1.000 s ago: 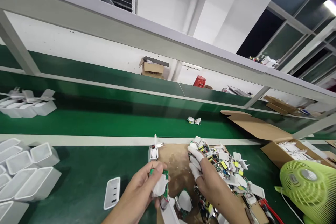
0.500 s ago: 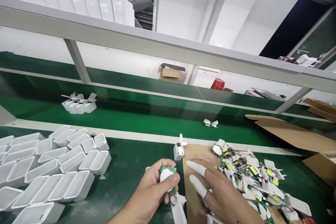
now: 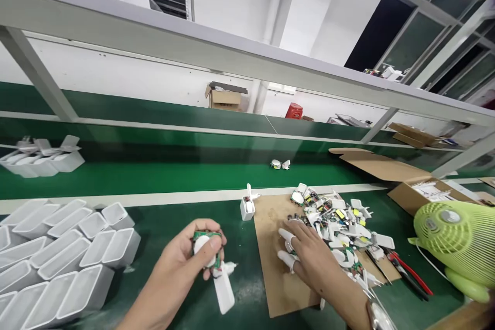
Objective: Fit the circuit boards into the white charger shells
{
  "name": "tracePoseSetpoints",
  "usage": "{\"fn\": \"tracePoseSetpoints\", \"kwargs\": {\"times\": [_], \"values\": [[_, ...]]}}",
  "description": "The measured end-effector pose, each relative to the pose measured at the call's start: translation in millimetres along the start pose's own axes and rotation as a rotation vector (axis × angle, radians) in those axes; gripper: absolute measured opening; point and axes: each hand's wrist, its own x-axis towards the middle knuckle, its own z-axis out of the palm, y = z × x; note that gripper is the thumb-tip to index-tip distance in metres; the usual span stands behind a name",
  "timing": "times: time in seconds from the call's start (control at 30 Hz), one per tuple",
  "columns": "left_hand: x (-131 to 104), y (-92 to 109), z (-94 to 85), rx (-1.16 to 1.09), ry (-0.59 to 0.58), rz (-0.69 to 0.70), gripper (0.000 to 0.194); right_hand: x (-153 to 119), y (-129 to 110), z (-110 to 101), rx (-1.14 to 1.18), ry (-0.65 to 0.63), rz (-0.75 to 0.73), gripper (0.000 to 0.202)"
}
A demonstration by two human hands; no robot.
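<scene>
My left hand (image 3: pixel 187 258) is closed around a green circuit board (image 3: pixel 206 250) with a white round disc on its face, the thumb pressed on the disc. Below the board hangs a white plug piece (image 3: pixel 224 291) with a flat panel. Over the cardboard sheet (image 3: pixel 276 289), at the left edge of a pile of circuit boards and white plug parts (image 3: pixel 334 216), is my right hand (image 3: pixel 309 255). White finger cots cover two of its fingertips, which are apart; the space under the palm is hidden. A white case (image 3: pixel 247 210) with parts inside stands upright beyond the hands.
Rows of white open cases (image 3: pixel 65 252) fill the left of the bench. Filled cases (image 3: pixel 42 162) and a small board (image 3: pixel 280 164) lie on the green strip behind. At right are red-handled pliers (image 3: pixel 412 273), a green fan (image 3: pixel 456 242) and a cardboard box (image 3: pixel 429 191).
The view has swung right, bringing the fan and pliers into sight. My right hand has moved over the pile's left edge. My left hand still holds the circuit board.
</scene>
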Motion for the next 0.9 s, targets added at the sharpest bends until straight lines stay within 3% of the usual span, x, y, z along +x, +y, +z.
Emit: {"fn": "tracePoseSetpoints", "kwargs": {"times": [0.07, 0.13, 0.2, 0.27, 0.37, 0.47, 0.57, 0.67, 0.77, 0.83, 0.9], "values": [[0.9, -4.8, 4.9, 0.103, -0.114, 0.019, 0.038, 1.8, -15.0, -3.1, 0.322, 0.013, 0.017, 0.049], [1.6, -7.4, 9.6, 0.226, -0.247, 0.095, 0.033, 4.6, -33.4, -3.4, 0.738, -0.064, -0.015, 0.058], [2.1, -7.6, 10.2, 0.398, -0.381, 0.278, 0.025, 9.4, -49.3, 1.6, 1.013, -0.168, -0.085, 0.059], [3.0, -7.8, 3.3, 0.611, -0.454, 0.506, 0.026, 14.9, -57.8, 12.4, 1.079, -0.167, -0.111, 0.060], [6.7, -14.4, -21.0, 0.879, -0.325, 0.663, 0.043, 18.7, -55.3, 37.1, 0.857, -0.059, -0.100, 0.060], [12.9, -32.8, -49.3, 1.014, -0.149, 0.542, 0.075, 12.9, -44.4, 60.1, 0.487, -0.025, -0.166, 0.056], [18.5, -59.0, -68.3, 1.077, -0.107, 0.419, 0.095, 3.3, -32.5, 62.4, 0.222, 0.000, -0.260, 0.063], [19.7, -82.4, -78.9, 1.116, -0.102, 0.389, 0.081, 5.6, -13.1, 36.2, 0.053, 0.133, -0.350, 0.057], [18.2, -95.3, -86.8, 1.098, -0.049, 0.359, 0.079, 37.1, 18.4, -6.3, -0.098, 0.267, -0.292, 0.045], [19.0, -97.3, -90.6, 1.049, -0.010, 0.356, 0.084, 77.1, 40.4, -32.8, -0.200, 0.206, -0.238, 0.041], [23.2, -94.7, -91.5, 0.993, -0.014, 0.375, 0.087, 128.0, 55.6, -50.7, -0.294, 0.046, -0.168, 0.052]]}}
